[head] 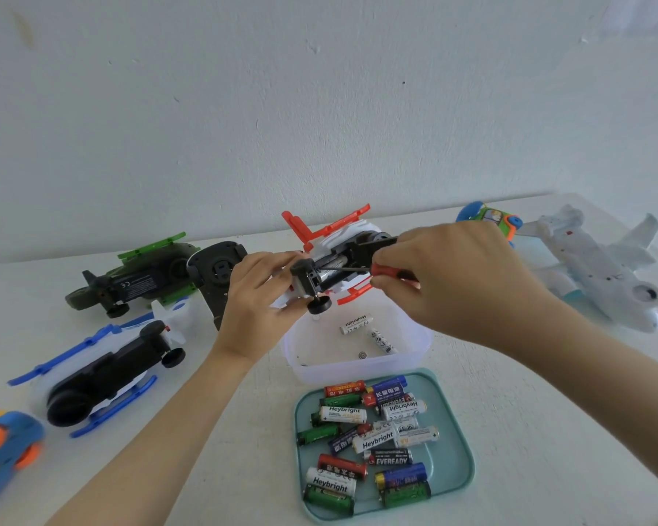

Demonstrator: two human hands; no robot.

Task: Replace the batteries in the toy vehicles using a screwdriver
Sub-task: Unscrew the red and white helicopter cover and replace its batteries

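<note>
A white toy helicopter with red skids (329,237) is held belly-up above the table. My left hand (257,303) grips its tail end by the black wheel. My right hand (456,275) holds a red-handled screwdriver (386,270), whose thin shaft points left into the open battery bay; the same hand also touches the black cover. Below it a clear plastic tub (407,358) holds two white batteries and a small screw. A teal tray (453,461) in front carries several mixed batteries.
A green helicopter (137,279) and a blue-and-white helicopter (103,373) lie belly-up at the left, with a black-bottomed toy (219,275) between. A white toy plane (601,267) and a colourful car (490,218) sit at the right. A blue-orange toy (1,449) is at the left edge.
</note>
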